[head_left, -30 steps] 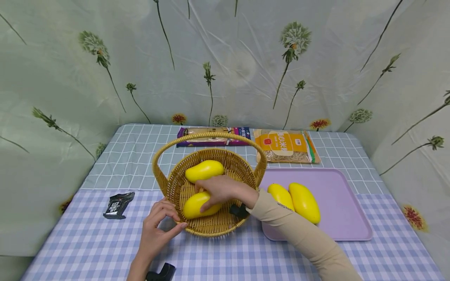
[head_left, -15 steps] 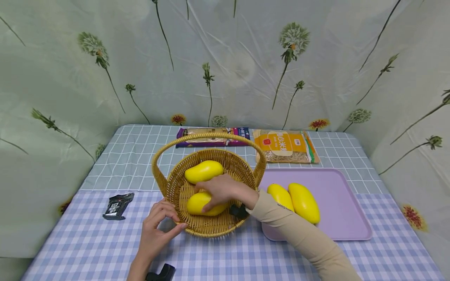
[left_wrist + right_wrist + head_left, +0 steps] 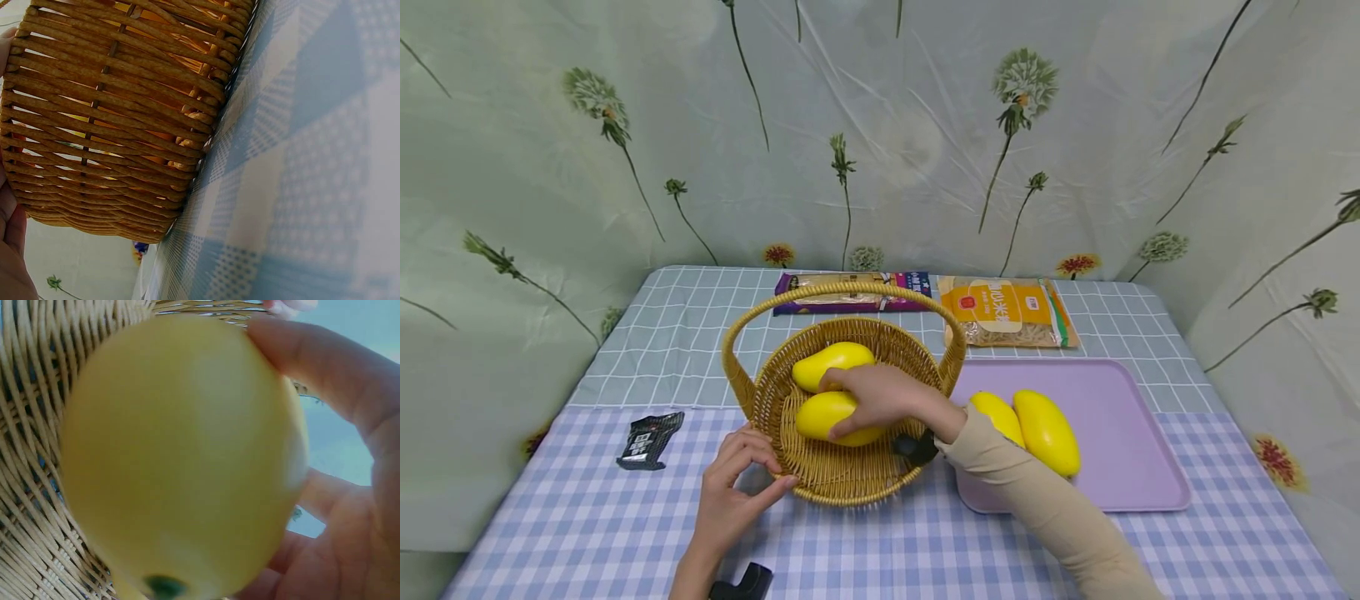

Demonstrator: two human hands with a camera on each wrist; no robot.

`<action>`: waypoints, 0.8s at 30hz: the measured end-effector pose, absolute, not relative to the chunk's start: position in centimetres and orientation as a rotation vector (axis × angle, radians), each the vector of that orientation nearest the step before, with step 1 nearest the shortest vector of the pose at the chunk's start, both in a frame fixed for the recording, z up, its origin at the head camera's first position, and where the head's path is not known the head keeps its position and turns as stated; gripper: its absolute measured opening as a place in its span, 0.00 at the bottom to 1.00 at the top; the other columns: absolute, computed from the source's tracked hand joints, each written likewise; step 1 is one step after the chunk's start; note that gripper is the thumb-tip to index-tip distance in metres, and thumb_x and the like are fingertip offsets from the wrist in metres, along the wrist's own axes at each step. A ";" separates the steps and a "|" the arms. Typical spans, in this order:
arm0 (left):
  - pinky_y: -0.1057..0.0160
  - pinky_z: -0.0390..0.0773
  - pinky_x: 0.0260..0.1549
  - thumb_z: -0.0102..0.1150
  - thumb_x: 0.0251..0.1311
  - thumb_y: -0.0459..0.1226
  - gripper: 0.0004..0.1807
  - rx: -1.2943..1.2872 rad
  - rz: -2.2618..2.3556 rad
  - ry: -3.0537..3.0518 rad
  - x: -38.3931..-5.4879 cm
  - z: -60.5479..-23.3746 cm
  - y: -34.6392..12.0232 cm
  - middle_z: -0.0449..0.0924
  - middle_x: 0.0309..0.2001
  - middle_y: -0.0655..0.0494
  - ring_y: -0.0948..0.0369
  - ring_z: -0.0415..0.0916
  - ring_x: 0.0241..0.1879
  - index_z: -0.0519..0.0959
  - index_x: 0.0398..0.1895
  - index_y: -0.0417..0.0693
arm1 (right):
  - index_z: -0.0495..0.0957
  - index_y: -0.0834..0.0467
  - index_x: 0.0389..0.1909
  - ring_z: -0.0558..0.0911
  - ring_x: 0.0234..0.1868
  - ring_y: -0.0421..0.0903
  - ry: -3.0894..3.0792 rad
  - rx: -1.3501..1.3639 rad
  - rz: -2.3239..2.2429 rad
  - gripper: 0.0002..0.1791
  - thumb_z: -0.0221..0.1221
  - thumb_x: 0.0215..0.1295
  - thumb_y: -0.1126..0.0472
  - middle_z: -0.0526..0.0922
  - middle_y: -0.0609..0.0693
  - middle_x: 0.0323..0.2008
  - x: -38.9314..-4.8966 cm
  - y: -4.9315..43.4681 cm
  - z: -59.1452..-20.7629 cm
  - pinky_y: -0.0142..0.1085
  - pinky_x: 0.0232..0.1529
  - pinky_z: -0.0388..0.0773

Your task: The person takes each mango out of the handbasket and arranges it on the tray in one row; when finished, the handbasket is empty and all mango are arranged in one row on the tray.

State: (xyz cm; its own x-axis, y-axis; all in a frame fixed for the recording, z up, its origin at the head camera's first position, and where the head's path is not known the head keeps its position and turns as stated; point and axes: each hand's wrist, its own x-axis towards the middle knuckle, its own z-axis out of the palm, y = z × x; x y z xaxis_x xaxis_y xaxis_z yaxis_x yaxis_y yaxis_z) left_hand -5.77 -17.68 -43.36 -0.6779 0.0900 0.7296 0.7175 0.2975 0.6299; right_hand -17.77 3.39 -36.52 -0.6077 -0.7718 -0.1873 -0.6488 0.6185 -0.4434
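Observation:
My right hand [image 3: 880,396] grips a yellow mango [image 3: 829,419] inside the round wicker basket [image 3: 827,483], its thumb on the near side and fingers over the far side. In the right wrist view that mango [image 3: 187,456] fills the middle, its dark stem end low in the picture. Just behind it in the basket lies a second mango [image 3: 831,360], partly overlapped by the held one. My left hand [image 3: 737,471] holds the basket's front left rim between thumb and fingers. From the left wrist, the woven wall [image 3: 119,119] shows close up, with fingers at its edge.
Two more mangoes [image 3: 1047,433] lie on a lilac tray [image 3: 1120,442] at the right, partly behind the right sleeve. A noodle packet [image 3: 850,304] and an orange-and-clear food bag [image 3: 1007,312] lie at the back. A small black packet [image 3: 650,440] is left of the basket, whose tall handle [image 3: 842,289] arches over it.
The held mango has shifted toward the back of the basket, close to the other mango, and my right hand has risen slightly with it. My left hand stays on the rim.

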 end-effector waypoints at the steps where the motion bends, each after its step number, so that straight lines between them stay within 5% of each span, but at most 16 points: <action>1: 0.55 0.62 0.63 0.75 0.45 0.36 0.14 -0.715 -1.403 -1.991 -5.8 -43.3 -17.7 0.75 0.31 0.51 0.53 0.69 0.38 0.75 0.23 0.44 | 0.70 0.47 0.57 0.76 0.42 0.41 2.492 -1.140 -0.489 0.32 0.67 0.53 0.41 0.79 0.45 0.50 -17.8 3.5 -36.4 0.35 0.41 0.75; 8: 0.54 0.61 0.64 0.75 0.45 0.36 0.14 -0.709 -1.405 -2.001 -5.7 -43.2 -17.7 0.75 0.32 0.54 0.53 0.69 0.38 0.75 0.23 0.44 | 0.70 0.44 0.57 0.76 0.39 0.39 2.560 -1.100 -0.547 0.33 0.66 0.51 0.39 0.80 0.43 0.48 -17.2 4.0 -35.9 0.34 0.34 0.74; 24: 0.54 0.61 0.64 0.75 0.45 0.36 0.14 -0.713 -1.400 -1.998 -5.8 -43.3 -17.7 0.75 0.32 0.53 0.53 0.69 0.38 0.75 0.23 0.44 | 0.68 0.44 0.61 0.76 0.41 0.37 2.657 -1.133 -0.899 0.35 0.63 0.53 0.35 0.78 0.42 0.49 -15.2 6.3 -34.4 0.31 0.36 0.75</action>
State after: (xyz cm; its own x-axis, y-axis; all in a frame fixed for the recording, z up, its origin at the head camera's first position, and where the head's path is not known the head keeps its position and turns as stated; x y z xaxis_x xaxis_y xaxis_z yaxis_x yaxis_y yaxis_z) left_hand -5.78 -17.66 -43.34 -0.6817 0.0918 0.7258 0.7135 0.3028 0.6318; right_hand -15.22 6.32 -34.37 -0.7135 -0.6903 0.1200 -0.6214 0.5444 -0.5635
